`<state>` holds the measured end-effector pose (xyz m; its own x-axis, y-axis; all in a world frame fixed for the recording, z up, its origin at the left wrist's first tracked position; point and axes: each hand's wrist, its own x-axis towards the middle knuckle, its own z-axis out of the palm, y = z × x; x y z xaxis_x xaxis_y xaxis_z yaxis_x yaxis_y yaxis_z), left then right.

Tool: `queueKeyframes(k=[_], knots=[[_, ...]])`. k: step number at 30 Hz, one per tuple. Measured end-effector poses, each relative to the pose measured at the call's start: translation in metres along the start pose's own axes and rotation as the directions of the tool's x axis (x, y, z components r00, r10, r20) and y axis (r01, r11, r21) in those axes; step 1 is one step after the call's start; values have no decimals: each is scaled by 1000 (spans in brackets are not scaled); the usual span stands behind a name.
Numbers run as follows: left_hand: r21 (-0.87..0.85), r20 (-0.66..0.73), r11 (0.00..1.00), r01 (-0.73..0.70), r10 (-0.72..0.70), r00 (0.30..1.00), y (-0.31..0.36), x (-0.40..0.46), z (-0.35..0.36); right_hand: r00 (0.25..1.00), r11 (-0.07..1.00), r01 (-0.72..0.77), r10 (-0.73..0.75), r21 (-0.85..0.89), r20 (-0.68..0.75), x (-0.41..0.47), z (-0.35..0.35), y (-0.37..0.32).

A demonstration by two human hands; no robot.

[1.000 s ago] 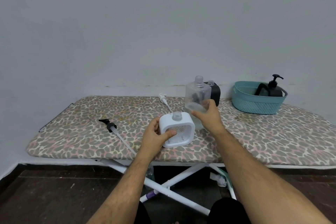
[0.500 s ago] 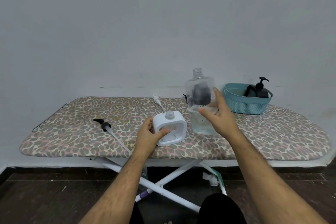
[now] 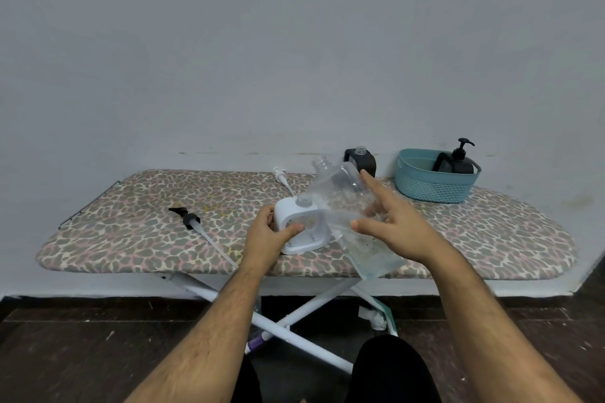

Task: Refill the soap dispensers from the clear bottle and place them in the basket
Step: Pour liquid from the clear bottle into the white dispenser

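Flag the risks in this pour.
1. The clear bottle is tilted in the right hand, but its mouth sits above and behind the white dispenser's narrow neck; liquid may hit the ironing board.
2. The left hand steadies the dispenser from one side only; it may tip.

We see a leopard-print ironing board (image 3: 131, 232) in tan, grey and pink, a white dispenser (image 3: 299, 227), 2 black dispensers (image 3: 360, 159) (image 3: 456, 163), a teal basket (image 3: 435, 188)
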<state>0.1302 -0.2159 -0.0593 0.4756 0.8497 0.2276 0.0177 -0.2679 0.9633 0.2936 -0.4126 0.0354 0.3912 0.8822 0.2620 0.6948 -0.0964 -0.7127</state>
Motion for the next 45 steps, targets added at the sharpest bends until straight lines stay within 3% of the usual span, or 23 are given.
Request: queueKeyframes(k=[16, 45], knots=[[37, -1, 999, 39, -39, 999, 4, 22, 5, 977, 967, -134, 166, -217, 134, 16, -10, -6], [80, -15, 997, 1, 0, 1000, -6, 32, 7, 930, 882, -180, 297, -436, 217, 49, -27, -41]])
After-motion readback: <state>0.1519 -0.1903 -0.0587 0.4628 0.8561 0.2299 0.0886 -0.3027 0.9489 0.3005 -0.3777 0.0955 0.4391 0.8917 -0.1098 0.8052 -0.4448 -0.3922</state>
